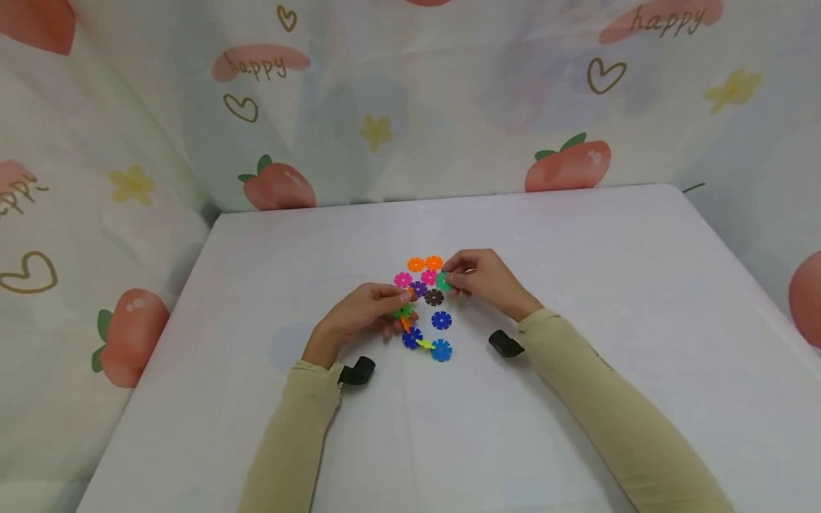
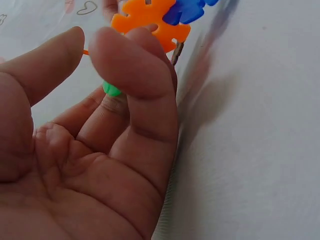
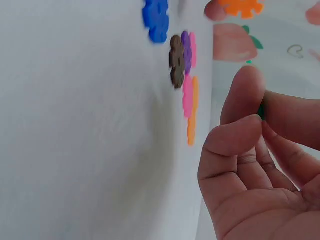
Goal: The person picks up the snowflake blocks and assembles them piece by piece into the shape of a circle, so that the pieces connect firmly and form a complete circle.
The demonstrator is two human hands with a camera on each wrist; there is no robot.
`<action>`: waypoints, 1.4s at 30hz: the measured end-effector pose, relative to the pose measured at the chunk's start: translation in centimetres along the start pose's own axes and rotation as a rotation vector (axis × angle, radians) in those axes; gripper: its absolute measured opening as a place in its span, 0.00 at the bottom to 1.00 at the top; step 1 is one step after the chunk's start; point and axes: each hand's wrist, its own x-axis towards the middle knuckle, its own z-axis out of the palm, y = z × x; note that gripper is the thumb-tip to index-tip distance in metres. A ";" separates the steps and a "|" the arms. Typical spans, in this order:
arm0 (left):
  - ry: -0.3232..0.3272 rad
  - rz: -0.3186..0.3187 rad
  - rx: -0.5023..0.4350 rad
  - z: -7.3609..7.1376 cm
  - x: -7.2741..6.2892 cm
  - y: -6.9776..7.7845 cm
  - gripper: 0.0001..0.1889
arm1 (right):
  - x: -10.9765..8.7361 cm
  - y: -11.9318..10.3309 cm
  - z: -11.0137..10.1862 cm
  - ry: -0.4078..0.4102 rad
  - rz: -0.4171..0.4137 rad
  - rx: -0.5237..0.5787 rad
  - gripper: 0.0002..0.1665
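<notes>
My left hand pinches an orange notched plastic disc between thumb and index finger; only its thin edge shows in the left wrist view. It belongs to what looks like a linked chain of snowflake discs: a green disc, an orange one, a dark blue one, a yellow-green one and a lighter blue one. My fingers hide some joints. Across from it, my right hand pinches a single green disc between thumb and fingertips, mostly hidden in the right wrist view.
Loose discs lie on the white table between and beyond the hands: two orange, two pink, a purple, a brown and a blue one. Black wrist-camera mounts project from both sleeves. A printed cloth hangs behind.
</notes>
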 end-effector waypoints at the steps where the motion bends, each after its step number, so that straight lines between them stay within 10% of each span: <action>1: -0.010 0.003 -0.004 0.1 0.1 0.0 0.19 | 0.1 -0.2 0.2 -0.002 -0.007 0.013 0.09; 42: 0.010 0.005 0.185 0.7 -0.1 0.3 0.16 | 0.8 -1.4 4.1 -0.078 -0.020 0.061 0.06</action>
